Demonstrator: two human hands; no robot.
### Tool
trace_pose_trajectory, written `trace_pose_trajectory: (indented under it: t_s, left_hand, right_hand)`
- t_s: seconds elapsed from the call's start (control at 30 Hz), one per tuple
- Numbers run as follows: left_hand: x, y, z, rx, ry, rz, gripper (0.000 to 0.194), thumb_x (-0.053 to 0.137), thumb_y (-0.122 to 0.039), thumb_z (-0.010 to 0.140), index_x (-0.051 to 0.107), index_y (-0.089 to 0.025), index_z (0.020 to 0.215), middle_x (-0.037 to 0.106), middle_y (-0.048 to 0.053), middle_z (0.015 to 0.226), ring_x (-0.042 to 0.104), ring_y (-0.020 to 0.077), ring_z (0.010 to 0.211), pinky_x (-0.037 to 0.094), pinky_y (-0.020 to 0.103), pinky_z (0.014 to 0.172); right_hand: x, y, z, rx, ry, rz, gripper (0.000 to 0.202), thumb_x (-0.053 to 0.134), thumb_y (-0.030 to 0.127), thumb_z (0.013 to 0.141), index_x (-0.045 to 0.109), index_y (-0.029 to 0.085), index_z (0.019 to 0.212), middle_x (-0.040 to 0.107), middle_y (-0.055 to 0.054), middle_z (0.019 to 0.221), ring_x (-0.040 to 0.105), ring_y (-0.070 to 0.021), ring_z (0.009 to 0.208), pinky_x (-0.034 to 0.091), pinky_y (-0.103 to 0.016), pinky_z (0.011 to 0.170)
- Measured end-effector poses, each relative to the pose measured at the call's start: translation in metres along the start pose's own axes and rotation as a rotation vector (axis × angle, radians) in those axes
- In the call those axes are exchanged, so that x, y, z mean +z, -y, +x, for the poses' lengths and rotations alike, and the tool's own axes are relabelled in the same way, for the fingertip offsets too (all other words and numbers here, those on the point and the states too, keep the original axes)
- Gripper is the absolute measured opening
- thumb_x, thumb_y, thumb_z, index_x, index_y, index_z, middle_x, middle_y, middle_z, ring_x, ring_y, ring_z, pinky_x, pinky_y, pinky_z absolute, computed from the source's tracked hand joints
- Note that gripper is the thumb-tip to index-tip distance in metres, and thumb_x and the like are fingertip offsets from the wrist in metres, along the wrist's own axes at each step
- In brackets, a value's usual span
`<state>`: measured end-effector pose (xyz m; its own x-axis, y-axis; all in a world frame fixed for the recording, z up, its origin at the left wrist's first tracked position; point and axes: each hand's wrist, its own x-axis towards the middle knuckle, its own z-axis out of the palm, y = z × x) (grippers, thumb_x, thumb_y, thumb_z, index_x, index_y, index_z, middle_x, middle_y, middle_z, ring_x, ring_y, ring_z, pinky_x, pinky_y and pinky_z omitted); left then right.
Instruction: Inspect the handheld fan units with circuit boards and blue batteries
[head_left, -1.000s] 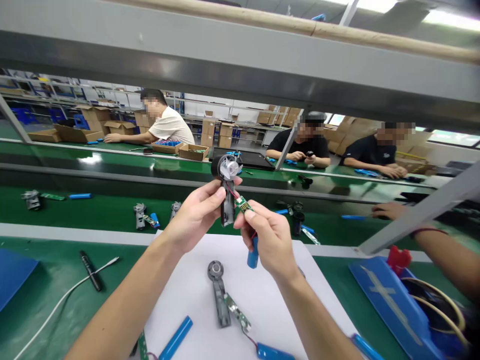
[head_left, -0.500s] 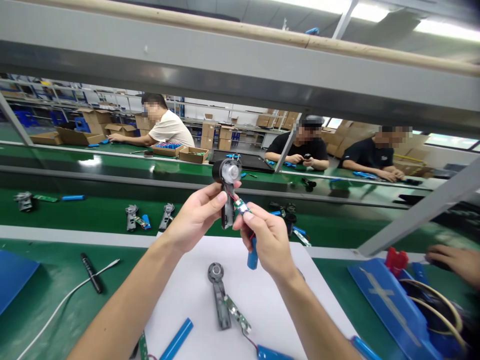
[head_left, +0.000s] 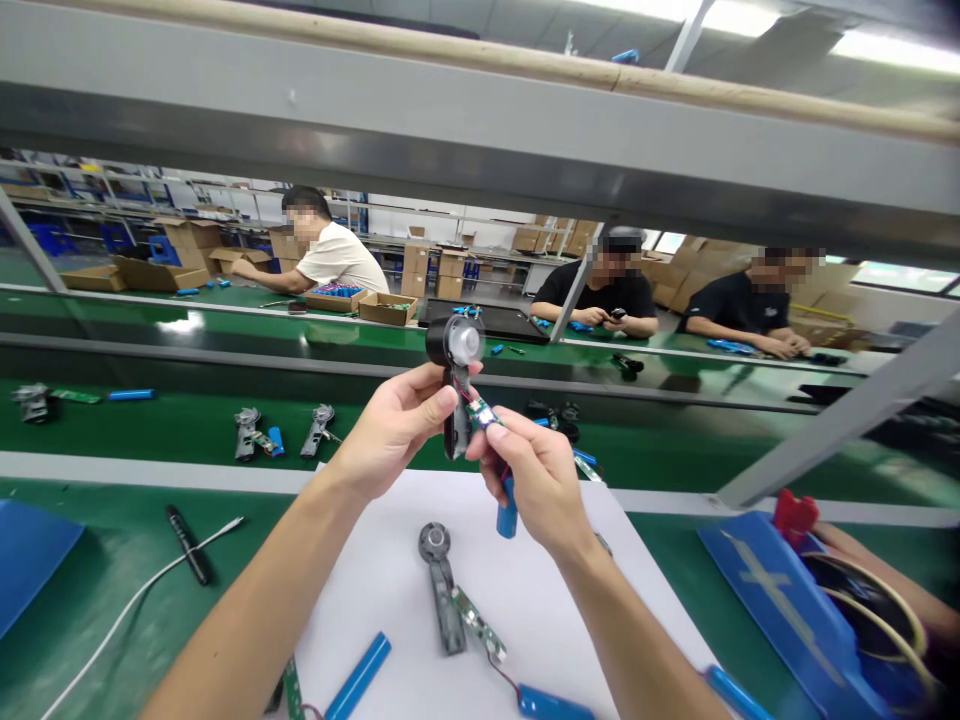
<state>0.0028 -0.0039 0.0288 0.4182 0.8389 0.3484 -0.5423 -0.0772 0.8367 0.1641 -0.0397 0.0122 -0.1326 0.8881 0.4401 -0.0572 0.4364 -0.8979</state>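
Observation:
My left hand (head_left: 401, 425) is closed round the dark grey handle of a small handheld fan housing (head_left: 454, 345), its round head upright with a pale clear hub. Thin red wires run from it to a green circuit board (head_left: 484, 412), pinched by my right hand (head_left: 536, 470) beside the handle. A blue cylindrical battery (head_left: 508, 508) hangs below my right fingers. Under my hands, on a white sheet (head_left: 375, 560), lies a second grey housing (head_left: 442, 590) with a circuit board (head_left: 480, 622) and a wired blue battery (head_left: 553, 703). Another blue battery (head_left: 360, 675) is to the left.
Several housings with boards and batteries lie on the green conveyor belt (head_left: 180, 420). A black marker (head_left: 187, 545) and white cable (head_left: 127, 610) are at left. At right stands a blue bin (head_left: 780, 620), a person's arm (head_left: 885, 575) behind it. Co-workers sit opposite, beyond a grey frame (head_left: 450, 130).
The parts on the belt have shifted left. The arm at the right has reached farther in behind the blue bin. My hands keep nearly the same hold and place.

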Motion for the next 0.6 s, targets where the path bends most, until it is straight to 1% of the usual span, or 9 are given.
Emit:
trace_pose_trajectory:
  t_s: [0.1, 0.27, 0.33, 0.4, 0.43, 0.5, 0.53, 0.6]
  left_hand:
    - [-0.0009, -0.0001, 0.0002, 0.008, -0.014, 0.025, 0.036, 0.08, -0.033, 0.08, 0.075, -0.017, 0.112, 0.067, 0.006, 0.096, 0.06, 0.0121, 0.082, 0.05, 0.02, 0.07]
    - [-0.0016, -0.0025, -0.0003, 0.021, -0.008, 0.081, 0.037, 0.081, -0.036, 0.078, 0.075, -0.018, 0.11, 0.067, 0.006, 0.095, 0.059, 0.0126, 0.081, 0.048, 0.021, 0.069]
    - [-0.0015, -0.0037, -0.0004, 0.033, -0.02, 0.097, 0.038, 0.081, -0.037, 0.078, 0.075, -0.018, 0.111, 0.067, 0.006, 0.094, 0.059, 0.0137, 0.082, 0.048, 0.023, 0.069]
    - [-0.001, -0.0038, -0.0003, 0.055, -0.043, 0.121, 0.038, 0.082, -0.037, 0.077, 0.076, -0.019, 0.109, 0.067, 0.006, 0.096, 0.059, 0.0144, 0.084, 0.048, 0.024, 0.072]
    - [-0.0006, -0.0034, -0.0001, 0.067, -0.055, 0.136, 0.037, 0.082, -0.036, 0.076, 0.076, -0.019, 0.108, 0.068, 0.006, 0.098, 0.058, 0.0142, 0.084, 0.048, 0.024, 0.072]
    - [0.0006, -0.0017, 0.0001, 0.083, -0.074, 0.173, 0.037, 0.084, -0.035, 0.074, 0.077, -0.02, 0.107, 0.068, 0.005, 0.098, 0.057, 0.0137, 0.083, 0.047, 0.023, 0.072]
    - [0.0014, -0.0009, 0.0002, 0.088, -0.083, 0.189, 0.038, 0.085, -0.034, 0.073, 0.077, -0.02, 0.107, 0.069, 0.005, 0.098, 0.057, 0.0137, 0.083, 0.047, 0.023, 0.072]
    - [0.0033, 0.0002, -0.0001, 0.106, -0.118, 0.209, 0.039, 0.086, -0.033, 0.071, 0.077, -0.019, 0.106, 0.07, 0.005, 0.099, 0.059, 0.0148, 0.086, 0.048, 0.024, 0.074]
  right_hand:
    - [-0.0002, -0.0008, -0.0007, 0.003, 0.006, -0.022, 0.033, 0.051, 0.034, 0.094, 0.064, 0.015, 0.071, 0.045, 0.005, 0.058, 0.04, -0.0053, 0.039, 0.028, -0.019, 0.036]
    - [-0.0005, -0.001, -0.0024, 0.0, 0.045, -0.072, 0.034, 0.048, 0.037, 0.097, 0.061, 0.016, 0.073, 0.042, 0.005, 0.056, 0.04, -0.0066, 0.041, 0.028, -0.021, 0.039]
    - [-0.0009, -0.0005, -0.0029, -0.029, 0.048, -0.171, 0.036, 0.044, 0.04, 0.1, 0.061, 0.017, 0.078, 0.043, 0.005, 0.058, 0.041, -0.0076, 0.045, 0.031, -0.022, 0.043]
    - [-0.001, -0.0004, -0.0035, -0.083, 0.015, -0.375, 0.035, 0.043, 0.043, 0.101, 0.059, 0.018, 0.082, 0.046, 0.004, 0.062, 0.045, -0.0095, 0.051, 0.035, -0.023, 0.048]
    - [-0.0008, -0.0007, -0.0039, -0.109, -0.009, -0.492, 0.032, 0.043, 0.043, 0.101, 0.058, 0.018, 0.087, 0.05, 0.003, 0.065, 0.047, -0.0106, 0.054, 0.037, -0.024, 0.051]
    - [-0.0003, -0.0013, -0.0052, -0.171, -0.051, -0.69, 0.028, 0.043, 0.042, 0.102, 0.057, 0.017, 0.104, 0.06, -0.001, 0.078, 0.055, -0.0136, 0.064, 0.042, -0.026, 0.057]
    - [0.0, -0.0013, -0.0062, -0.214, -0.061, -0.758, 0.03, 0.041, 0.04, 0.103, 0.055, 0.017, 0.115, 0.064, -0.004, 0.088, 0.06, -0.016, 0.071, 0.046, -0.028, 0.062]
    - [0.0002, 0.0001, -0.0089, -0.308, -0.062, -0.856, 0.037, 0.035, 0.036, 0.105, 0.049, 0.017, 0.133, 0.067, -0.01, 0.105, 0.065, -0.0203, 0.089, 0.05, -0.032, 0.074]
